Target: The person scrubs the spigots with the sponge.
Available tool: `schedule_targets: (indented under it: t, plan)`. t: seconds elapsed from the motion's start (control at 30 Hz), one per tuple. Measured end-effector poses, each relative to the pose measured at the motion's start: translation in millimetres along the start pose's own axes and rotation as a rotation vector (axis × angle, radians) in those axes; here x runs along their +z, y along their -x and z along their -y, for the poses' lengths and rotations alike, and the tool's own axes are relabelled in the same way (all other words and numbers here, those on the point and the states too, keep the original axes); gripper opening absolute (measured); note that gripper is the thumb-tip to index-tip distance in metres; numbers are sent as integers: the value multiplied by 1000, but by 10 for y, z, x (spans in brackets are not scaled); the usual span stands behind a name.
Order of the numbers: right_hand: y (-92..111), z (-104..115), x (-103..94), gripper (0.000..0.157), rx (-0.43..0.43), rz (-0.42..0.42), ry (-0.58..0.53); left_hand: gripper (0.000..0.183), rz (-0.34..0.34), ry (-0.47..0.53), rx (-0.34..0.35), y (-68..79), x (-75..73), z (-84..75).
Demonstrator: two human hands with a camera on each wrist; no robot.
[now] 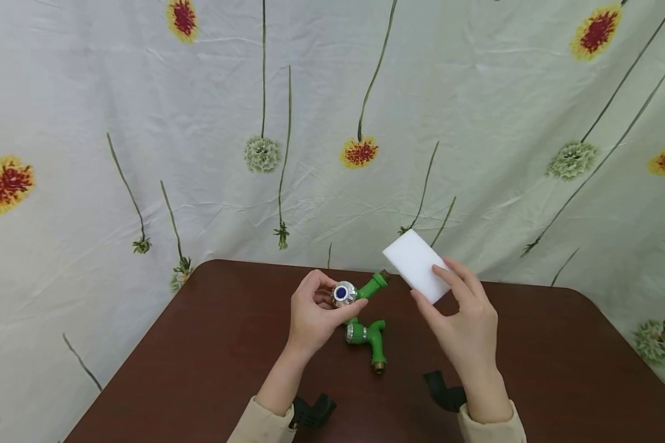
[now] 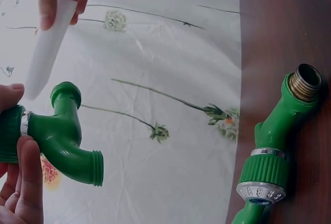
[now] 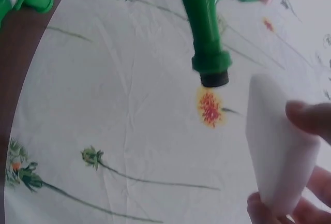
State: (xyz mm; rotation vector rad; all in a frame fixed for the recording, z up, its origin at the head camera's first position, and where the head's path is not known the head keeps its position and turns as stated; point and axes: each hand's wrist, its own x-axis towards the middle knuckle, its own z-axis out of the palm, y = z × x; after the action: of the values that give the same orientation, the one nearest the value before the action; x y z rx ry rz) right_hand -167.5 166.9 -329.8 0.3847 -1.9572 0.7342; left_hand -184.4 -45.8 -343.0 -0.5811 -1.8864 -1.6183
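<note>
My left hand (image 1: 310,320) holds a green plastic tap (image 1: 372,287) by its ribbed knob, between thumb and fingers. The silver knob end with a blue centre faces the head camera, and the threaded inlet points up and to the right. In my right hand (image 1: 470,326), a white rectangular sponge (image 1: 414,263) is pinched by its edges, close to the tap and apart from it in the head view. Below the held tap, another green tap (image 1: 376,346) lies on the table, its brass threaded end towards me. A further green piece (image 2: 250,214) shows beside that tap's knob.
The dark red-brown table (image 1: 210,369) has rounded far corners. Right behind it hangs a pale cloth (image 1: 321,203) printed with flowers. Black curved mounts (image 1: 317,410) sit at both wrists, above the beige sleeves (image 1: 263,424).
</note>
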Motion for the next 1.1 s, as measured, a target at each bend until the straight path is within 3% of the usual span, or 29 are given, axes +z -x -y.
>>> schedule_targets:
  t: [0.2,0.33,0.47,0.57,0.7,0.8,0.93,1.1]
  plan:
    - [37,46,43,43,-114,171,-2,35,13,19,-29,6,3,-5]
    - [34,63,50,44,-63,97,64,35,24,22,-40,10,11,-7]
    - [23,83,13,45,34,24,-25,36,15,7,-59,12,15,-10]
    - [35,102,8,44,56,93,-96,37,9,3,-73,11,15,-22]
    - [57,96,51,42,-40,198,-55,39,9,21,-77,10,20,-36]
    - [51,80,60,42,-87,166,15,39,-1,34,-86,10,23,-32]
    - [39,86,27,42,-31,116,-15,37,2,51,-113,12,27,-20]
    - [50,78,35,42,-71,215,-44,38,40,87,-133,15,31,-13]
